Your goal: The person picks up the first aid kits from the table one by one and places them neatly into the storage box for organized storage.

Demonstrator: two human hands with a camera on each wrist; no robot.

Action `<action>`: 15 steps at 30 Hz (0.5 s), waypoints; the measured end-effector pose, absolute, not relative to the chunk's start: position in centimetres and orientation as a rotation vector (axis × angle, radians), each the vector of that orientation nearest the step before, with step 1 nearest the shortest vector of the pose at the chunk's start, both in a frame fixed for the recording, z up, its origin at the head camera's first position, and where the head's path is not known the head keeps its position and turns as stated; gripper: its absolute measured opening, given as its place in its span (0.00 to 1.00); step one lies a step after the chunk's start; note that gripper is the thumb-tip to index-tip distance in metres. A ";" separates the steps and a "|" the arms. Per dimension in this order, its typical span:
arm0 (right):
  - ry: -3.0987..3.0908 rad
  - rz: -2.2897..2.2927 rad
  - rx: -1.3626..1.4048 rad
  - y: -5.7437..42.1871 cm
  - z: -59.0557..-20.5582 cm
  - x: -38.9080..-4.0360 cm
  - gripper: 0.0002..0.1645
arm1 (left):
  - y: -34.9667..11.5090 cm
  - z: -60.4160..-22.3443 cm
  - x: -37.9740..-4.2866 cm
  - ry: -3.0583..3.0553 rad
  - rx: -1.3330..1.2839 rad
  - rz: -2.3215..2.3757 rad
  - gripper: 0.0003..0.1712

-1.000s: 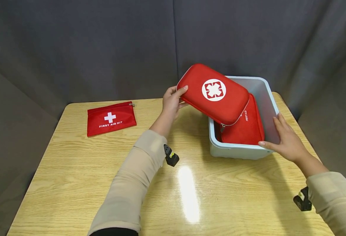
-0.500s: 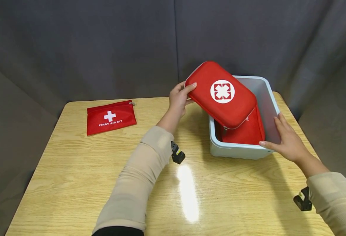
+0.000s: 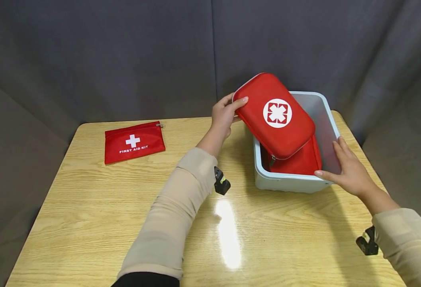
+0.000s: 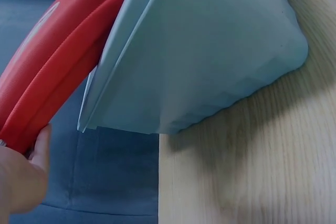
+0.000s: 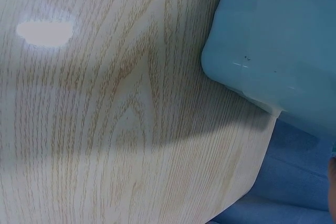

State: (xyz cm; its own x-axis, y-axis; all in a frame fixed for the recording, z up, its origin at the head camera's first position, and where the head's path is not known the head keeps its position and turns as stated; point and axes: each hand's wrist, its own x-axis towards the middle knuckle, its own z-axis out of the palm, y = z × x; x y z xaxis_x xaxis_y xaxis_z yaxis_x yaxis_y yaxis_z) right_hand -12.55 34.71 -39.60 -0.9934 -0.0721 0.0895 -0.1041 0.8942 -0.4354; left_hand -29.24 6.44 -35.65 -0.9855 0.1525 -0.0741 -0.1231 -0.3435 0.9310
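Note:
My left hand [image 3: 224, 113] grips the left end of a red zippered first aid case [image 3: 257, 99] with a white round emblem, thumb on top and fingers beneath. Tilted, the case slants down over the left rim of a pale blue plastic bin [image 3: 292, 184]. In the left wrist view the case [image 4: 58, 51] passes behind the bin's rim [image 4: 121, 51]. Inside the bin lies a red first aid pouch [image 3: 300, 161], partly covered by the case. At the bin's front right corner rests my right hand [image 3: 355, 173], thumb on the front rim, fingers along the right rim.
A flat red first aid kit pouch [image 3: 135, 143] with a white cross lies on the wooden table [image 3: 106, 215] at the back left. Dark grey curtain [image 3: 142, 59] hangs behind the table. The bin stands near the table's back right corner.
My left hand has moved right and slightly back with the red case, which now sits further over the bin and hides more of the pouch inside. The right hand stays on the rim.

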 end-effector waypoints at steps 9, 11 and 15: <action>-2.975 0.697 0.139 34.7 -39.5 -12.4 0.56 | 12.8 -48.1 -40.9 1.736 0.107 2.387 0.33; -2.976 0.696 0.133 34.7 -39.5 -12.3 0.56 | 13.6 -49.5 -41.8 1.745 0.124 2.377 0.33; -2.986 0.691 0.117 34.6 -39.5 -12.3 0.56 | 12.8 -45.5 -38.1 1.755 0.092 2.327 0.29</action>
State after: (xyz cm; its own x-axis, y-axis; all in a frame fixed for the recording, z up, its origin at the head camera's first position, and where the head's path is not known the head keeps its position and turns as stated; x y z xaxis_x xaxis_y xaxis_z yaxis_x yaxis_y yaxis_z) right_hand -12.25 34.65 -39.53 -0.9943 -0.0573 0.0897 -0.0909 0.8956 -0.4354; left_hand -38.06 12.81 -45.46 -0.9726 0.2162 -0.0851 -0.1413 -0.2594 0.9554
